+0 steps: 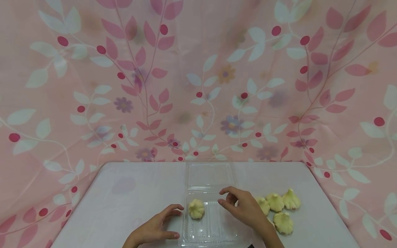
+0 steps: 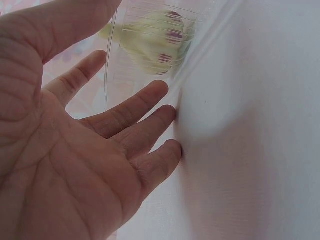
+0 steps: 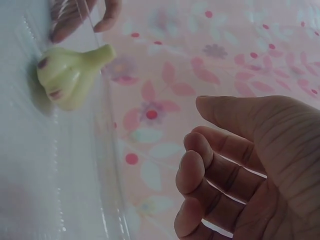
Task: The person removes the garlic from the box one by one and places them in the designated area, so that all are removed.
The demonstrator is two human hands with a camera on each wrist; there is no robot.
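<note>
A clear plastic clamshell box [image 1: 214, 218] lies with its lid [image 1: 211, 174] folded back, away from me. One pale garlic bulb [image 1: 196, 209] sits in the left part of its base, and its purple-marked underside shows through the wall in the left wrist view. Beside the box's left wall is my left hand [image 1: 155, 225], palm toward it, fingers spread and gripping nothing; whether the fingertips touch the wall is unclear. Over the right part of the box hovers my right hand [image 1: 248, 208]. Its fingers [image 3: 190, 172] are loosely bent with nothing between them.
Several more garlic bulbs [image 1: 283, 223] are grouped right of the box, some partly hidden behind my right forearm. A small dark object [image 1: 250, 246] shows at the bottom edge. The white table [image 1: 124, 206] meets a pink floral curtain [image 1: 198, 86] at the back.
</note>
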